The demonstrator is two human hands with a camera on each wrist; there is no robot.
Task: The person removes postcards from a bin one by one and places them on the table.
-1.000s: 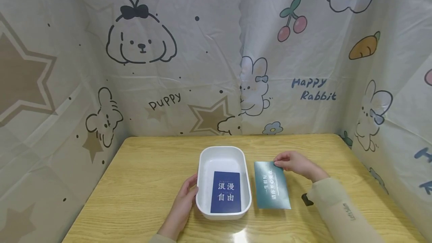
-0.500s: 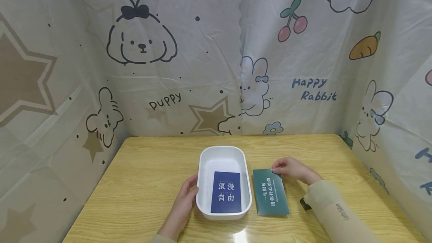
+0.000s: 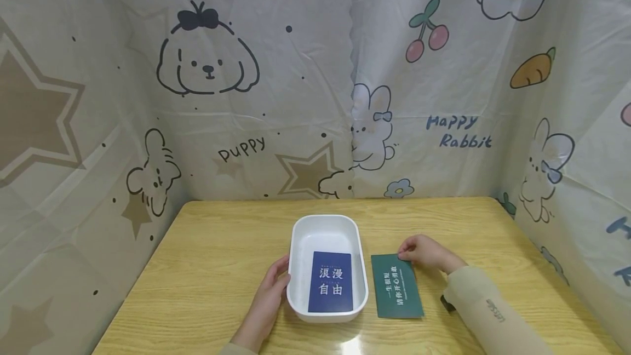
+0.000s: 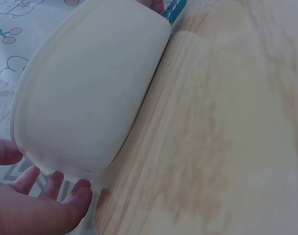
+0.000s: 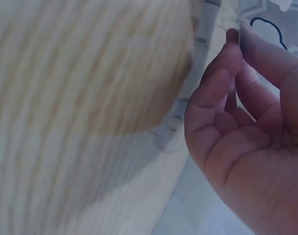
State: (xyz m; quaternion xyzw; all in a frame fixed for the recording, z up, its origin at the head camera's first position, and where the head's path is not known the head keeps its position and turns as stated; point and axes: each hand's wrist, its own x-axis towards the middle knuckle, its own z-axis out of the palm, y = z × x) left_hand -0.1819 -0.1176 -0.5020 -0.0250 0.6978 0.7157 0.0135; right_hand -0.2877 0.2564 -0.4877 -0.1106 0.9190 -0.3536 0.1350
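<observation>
A white rectangular basin (image 3: pixel 302 234) with rounded corners stands on the table. Inside it lies a blue card (image 3: pixel 331 282) with white Chinese characters. My left hand (image 3: pixel 268 295) rests against the basin's left outer side; in the left wrist view, its spread fingertips (image 4: pixel 80 191) touch the wall near the rim. To the right of the basin is a dark green card (image 3: pixel 396 286) with white Chinese lettering running sideways, low over or on the tabletop. My right hand (image 3: pixel 428 252) pinches its far right corner between thumb and fingers.
The wood-grain table (image 3: pixel 231 245) has bare surface left of the basin and behind it. A cloth curtain (image 3: pixel 296 97) with cartoon prints hangs around the back and both sides. A small dark object (image 3: pixel 447 304) shows beneath the right sleeve.
The right hand has brought the green card down and toward the person; its glare is gone and it looks flatter. The left hand, the basin and the blue card stay in place.
</observation>
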